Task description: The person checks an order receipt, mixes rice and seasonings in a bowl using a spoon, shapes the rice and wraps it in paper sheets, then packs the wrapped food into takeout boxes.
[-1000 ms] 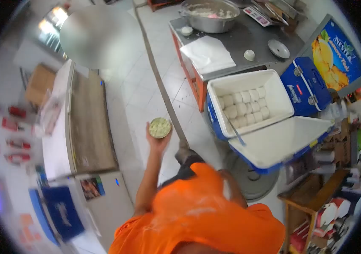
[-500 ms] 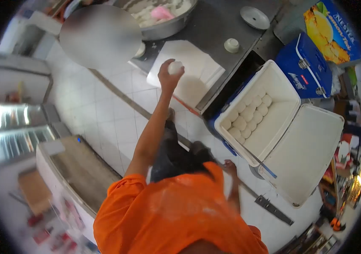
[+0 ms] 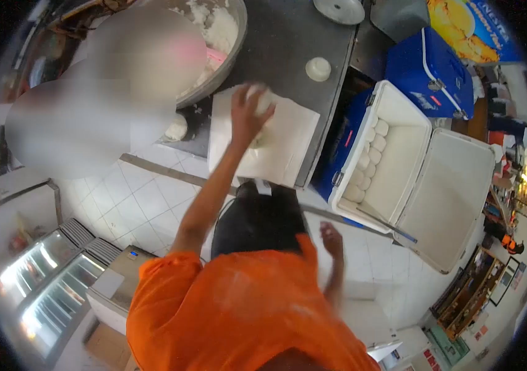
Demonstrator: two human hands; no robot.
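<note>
Dark grey tabletop (image 3: 291, 37): ahead of us.
Open blue-and-white plastic cooler (image 3: 387, 210): rounded white pieces (image 3: 372, 154) inside.
Round silver metal basin (image 3: 240, 43): white mass (image 3: 219, 28) inside.
Flat white rectangular sheet (image 3: 291, 123): on the tabletop.
Left hand (image 3: 248, 120): we curl it around a blurred, round, whitish cup (image 3: 257, 96) above the sheet.
Right hand (image 3: 331, 240): loosely open, nothing visible inside.
Cup grip: probably light, stiff; we'd hold its sides.
Pale greenish lump (image 3: 261, 138): below the cup, probably soft, crumbly.
</note>
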